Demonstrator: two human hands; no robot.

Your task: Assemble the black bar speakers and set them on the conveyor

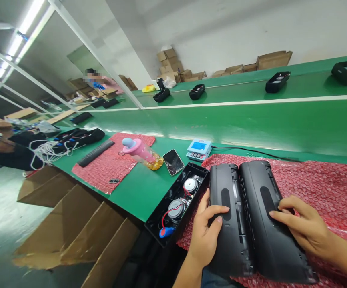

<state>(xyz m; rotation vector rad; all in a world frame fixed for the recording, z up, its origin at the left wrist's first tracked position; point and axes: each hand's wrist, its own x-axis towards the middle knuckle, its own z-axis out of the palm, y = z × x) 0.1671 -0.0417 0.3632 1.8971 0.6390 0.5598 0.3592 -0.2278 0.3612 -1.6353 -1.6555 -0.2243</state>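
Two long black plastic speaker shells lie side by side in front of me, slots and clips along their edges. My left hand (pixel 205 232) grips the outer edge of the left shell (pixel 231 244), thumb and index finger on its top by the oval patch. On the right shell (pixel 278 244), my right hand (pixel 307 226) has its thumb on top and its other fingers curled at the outer side. Left of them stands an open black speaker housing (pixel 177 202) with two round drivers, red wires and a blue cylindrical cell (pixel 166 232). The shells' undersides are hidden.
Red bubble wrap (pixel 320 188) lies beneath the shells. Beyond are a phone (pixel 173 162), a pink bottle (pixel 141 154) and a light-blue device (pixel 199 150) with a cable. Several black housings sit along the green conveyor (pixel 236 88). Cardboard (pixel 68 224) stands below left; other people are farther off.
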